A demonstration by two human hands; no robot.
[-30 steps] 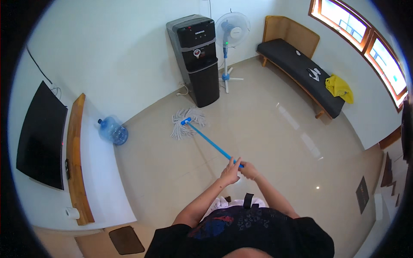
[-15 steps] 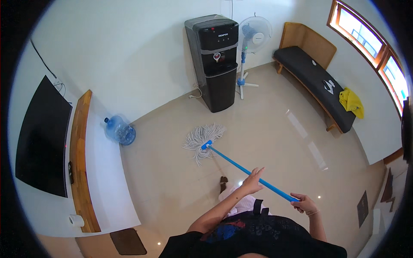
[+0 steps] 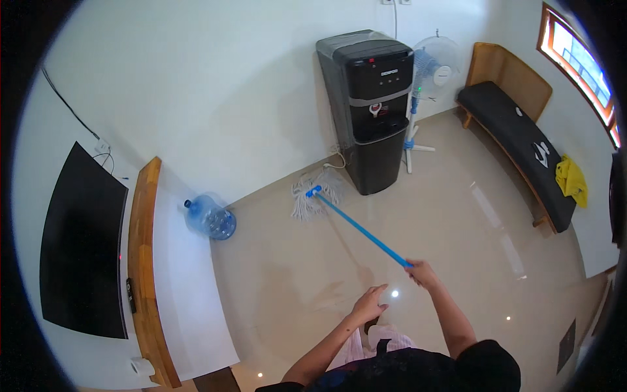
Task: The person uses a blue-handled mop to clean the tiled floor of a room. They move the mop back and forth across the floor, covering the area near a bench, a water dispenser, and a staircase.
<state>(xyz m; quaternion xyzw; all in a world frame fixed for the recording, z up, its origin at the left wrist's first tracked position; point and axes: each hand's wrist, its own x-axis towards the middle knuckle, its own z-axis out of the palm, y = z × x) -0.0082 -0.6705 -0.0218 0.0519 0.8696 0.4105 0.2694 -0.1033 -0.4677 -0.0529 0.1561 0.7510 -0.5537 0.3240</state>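
A string mop (image 3: 366, 232) with a blue handle slants away from me across the tiled floor. Its grey-white strands (image 3: 302, 208) lie spread on the tiles close to the wall, left of the black water dispenser (image 3: 379, 157). My right hand (image 3: 423, 273) is closed round the near end of the handle, with the arm stretched forward. Apart from the handle, my left hand (image 3: 370, 305) hovers in front of my body with its fingers spread and nothing in it.
Left of the mop, a blue water jug (image 3: 210, 217) lies by the wall near a wooden shelf (image 3: 145, 261). A standing fan (image 3: 432, 68) is beside the dispenser. At the right, a dark padded bench (image 3: 513, 134) carries a yellow cloth (image 3: 572, 181).
My right hand has pushed the mop forward, bringing its head nearer the wall and dispenser. My left hand has come away from the handle. The view has shifted.
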